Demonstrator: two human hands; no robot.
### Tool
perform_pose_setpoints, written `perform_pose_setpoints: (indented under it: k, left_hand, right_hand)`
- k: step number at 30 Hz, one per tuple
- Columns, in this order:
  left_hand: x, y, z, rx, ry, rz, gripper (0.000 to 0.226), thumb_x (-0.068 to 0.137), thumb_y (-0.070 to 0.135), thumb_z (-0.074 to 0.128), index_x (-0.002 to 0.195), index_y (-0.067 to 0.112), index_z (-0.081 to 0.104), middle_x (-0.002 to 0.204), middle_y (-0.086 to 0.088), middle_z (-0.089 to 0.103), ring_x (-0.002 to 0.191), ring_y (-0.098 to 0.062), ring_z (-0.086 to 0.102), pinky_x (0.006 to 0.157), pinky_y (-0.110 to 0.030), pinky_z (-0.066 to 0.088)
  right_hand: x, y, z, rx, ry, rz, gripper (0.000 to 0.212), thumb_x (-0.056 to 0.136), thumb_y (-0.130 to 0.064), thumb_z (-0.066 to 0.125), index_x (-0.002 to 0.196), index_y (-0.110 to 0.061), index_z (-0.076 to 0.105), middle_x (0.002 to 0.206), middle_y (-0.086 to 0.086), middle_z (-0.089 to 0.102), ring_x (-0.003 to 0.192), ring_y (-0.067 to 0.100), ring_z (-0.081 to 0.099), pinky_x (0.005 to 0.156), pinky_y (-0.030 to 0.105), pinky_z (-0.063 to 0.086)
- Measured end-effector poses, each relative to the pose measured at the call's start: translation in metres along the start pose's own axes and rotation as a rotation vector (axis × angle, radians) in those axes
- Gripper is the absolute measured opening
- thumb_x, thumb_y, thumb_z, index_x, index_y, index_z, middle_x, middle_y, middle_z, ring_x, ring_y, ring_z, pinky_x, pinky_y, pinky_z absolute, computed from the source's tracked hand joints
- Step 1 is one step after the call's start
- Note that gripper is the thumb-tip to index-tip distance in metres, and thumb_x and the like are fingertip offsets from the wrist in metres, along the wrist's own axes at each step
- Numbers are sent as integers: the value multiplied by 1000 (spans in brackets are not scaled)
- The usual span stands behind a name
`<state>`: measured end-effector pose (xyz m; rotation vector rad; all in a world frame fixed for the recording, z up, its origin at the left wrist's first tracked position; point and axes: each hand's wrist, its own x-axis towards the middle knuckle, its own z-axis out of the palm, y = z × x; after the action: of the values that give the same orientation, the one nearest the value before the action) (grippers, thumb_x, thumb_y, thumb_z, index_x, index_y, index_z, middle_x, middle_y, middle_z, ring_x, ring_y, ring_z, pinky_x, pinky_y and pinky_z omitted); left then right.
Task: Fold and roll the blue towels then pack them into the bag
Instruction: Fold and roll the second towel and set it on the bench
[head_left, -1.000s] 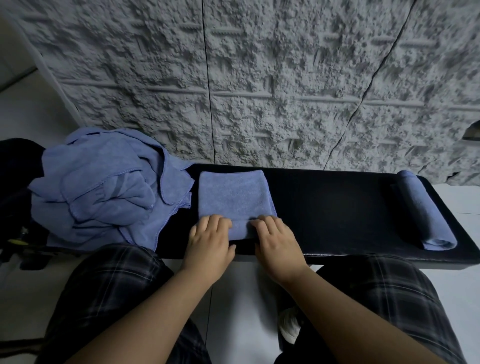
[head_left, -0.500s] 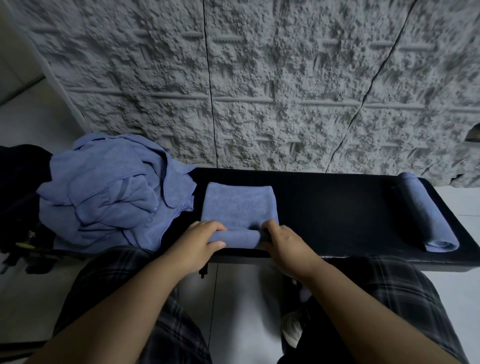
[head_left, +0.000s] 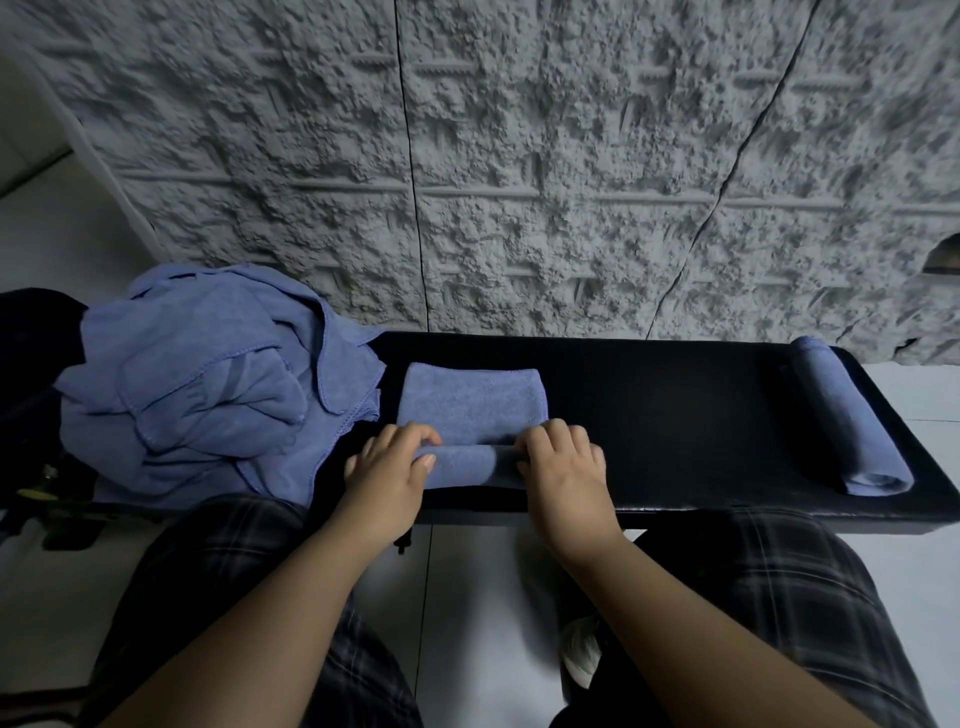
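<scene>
In the head view we see a long black padded desk (head_left: 675, 415) that runs across the middle of the frame, in front of a rough grey stone wall (head_left: 519, 156). A folded blue terry towel (head_left: 470, 402) lies on the desk, a little left of the centre. Its near edge is rolled up into a short tube. Our left hand (head_left: 387, 470) grips the left end of this roll; its fingers (head_left: 415, 434) curl over the top and the thumb lies against the near side. Our right hand (head_left: 563, 465) grips the right end in the same way, with curled fingers (head_left: 550, 434) pressed close together on the cloth. In the left of the frame a loose heap of unfolded blue towels (head_left: 208, 384) rests on the end of the desk, just beside the folded one. At the far right of the desk lies a finished blue towel roll (head_left: 841, 415), well apart from our hands. Dark checked shorts (head_left: 769, 597) cover our knees in the lower part of the frame, above a pale tiled floor (head_left: 478, 623).
</scene>
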<state>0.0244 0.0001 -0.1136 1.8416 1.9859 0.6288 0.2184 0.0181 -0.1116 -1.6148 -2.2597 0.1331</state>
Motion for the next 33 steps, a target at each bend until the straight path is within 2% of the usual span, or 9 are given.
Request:
perform_pose_setpoints:
  k: [2, 4, 7, 10, 13, 18, 22, 28, 33]
  left_hand:
    - [0, 0, 1, 4, 122, 40, 14, 88, 10, 57, 93, 22, 57, 99, 11, 43, 97, -14, 40, 83, -29, 21]
    - [1, -1, 2, 73, 165, 135, 24, 79, -2, 61, 80, 22, 58, 92, 11, 47, 89, -11, 37, 80, -31, 23]
    - [-1, 0, 6, 157, 165, 211, 28, 75, -3, 57, 76, 25, 59, 86, 9, 55, 86, -11, 36, 76, -33, 26]
    - [-3, 0, 6, 165, 135, 185, 15, 73, 18, 47, 83, 25, 56, 92, 10, 53, 92, -10, 36, 81, -32, 24]
    - [-5, -2, 5, 178, 81, 183, 18, 79, 27, 58, 97, 26, 54, 104, 13, 47, 103, -9, 32, 86, -29, 18]
    - [-2, -3, 5, 137, -16, 179, 35, 85, 15, 61, 115, 25, 46, 123, 12, 36, 117, -11, 28, 92, -24, 25]
    - [5, -11, 2, 39, -84, 157, 39, 86, 1, 59, 115, 25, 48, 122, 11, 36, 112, -12, 34, 95, -20, 28]
    - [4, -18, -7, -156, -195, 148, 36, 89, 11, 59, 104, 41, 46, 112, 20, 42, 110, -4, 41, 97, -18, 28]
    - [2, -15, -8, -248, -284, 107, 26, 94, 21, 51, 96, 47, 50, 107, 25, 46, 103, 3, 48, 84, -14, 34]
  right_hand:
    - [0, -2, -2, 5, 33, -83, 20, 72, -6, 44, 84, -17, 56, 82, 0, 52, 72, 19, 42, 59, 27, 33]
    - [-2, -5, -4, 9, 22, -129, 29, 71, -10, 33, 83, -16, 59, 81, 0, 53, 71, 18, 43, 57, 26, 36]
    - [-2, -4, -2, 14, -8, -111, 31, 73, -12, 34, 86, -13, 61, 83, 2, 55, 70, 20, 49, 59, 28, 40]
    - [-2, -2, -1, 22, -38, -90, 30, 70, -18, 38, 88, -11, 61, 85, 4, 56, 74, 24, 51, 61, 31, 43]
    - [0, 1, 1, 15, -106, -92, 37, 69, -25, 41, 97, -9, 59, 94, 7, 58, 82, 26, 54, 67, 33, 49]
    - [7, 11, 1, 68, -162, -91, 40, 80, -8, 55, 120, -11, 53, 118, 6, 54, 105, 26, 51, 81, 35, 51]
    - [9, 15, 0, 100, -193, -64, 41, 88, -8, 51, 128, -15, 45, 131, 0, 46, 116, 20, 42, 91, 31, 45]
    - [16, 26, -15, 234, -329, -26, 30, 93, -21, 52, 123, -17, 51, 118, -1, 54, 103, 16, 48, 89, 26, 41]
    - [15, 33, -26, 414, -533, 96, 17, 95, -24, 49, 108, -21, 58, 103, 1, 59, 88, 13, 57, 69, 18, 44]
